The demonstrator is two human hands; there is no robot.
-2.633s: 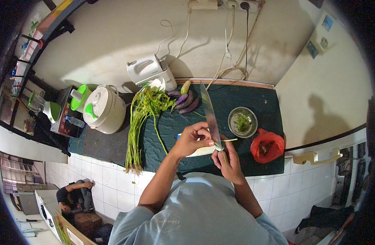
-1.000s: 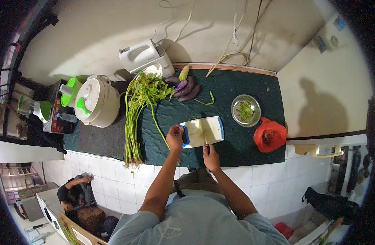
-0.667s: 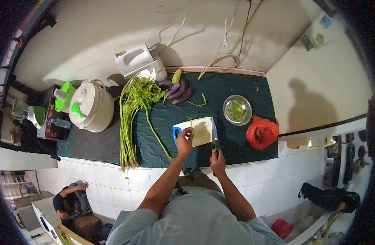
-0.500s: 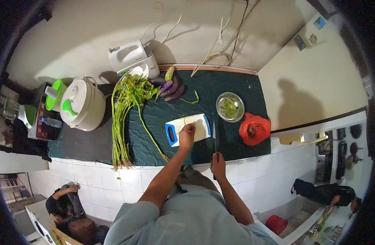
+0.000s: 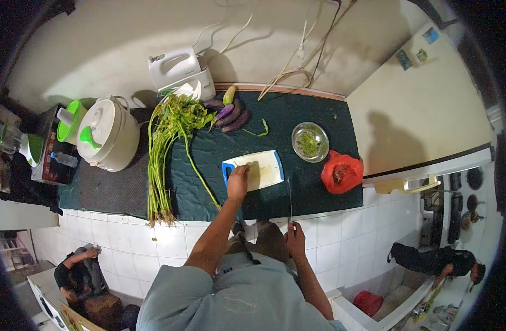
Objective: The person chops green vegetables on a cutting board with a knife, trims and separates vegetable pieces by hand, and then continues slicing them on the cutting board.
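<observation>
My left hand (image 5: 238, 183) is closed over the left part of a white cutting board (image 5: 267, 169) with blue ends; what its fingers hold, if anything, is too small to make out. Near the counter's front edge, my right hand (image 5: 295, 240) grips a knife (image 5: 290, 196), its thin blade pointing away from me, just right of the board. Beyond the board's right end stands a metal bowl (image 5: 310, 142) with chopped greens (image 5: 307, 143) inside. A red plastic bag (image 5: 342, 172) sits beside the bowl.
Long-stemmed leafy greens (image 5: 165, 160) lie left of the board. Behind are eggplants (image 5: 234, 120), a hand mixer (image 5: 178, 67) and a loose green sprig (image 5: 258, 131). A rice cooker (image 5: 111, 135) stands farther left. Two other people (image 5: 79, 276) (image 5: 437, 260) are lower left and lower right.
My left hand has drawn left and toward me across the board. The right hand, with the knife, has come slightly nearer my body. The camera view has shifted a little.
</observation>
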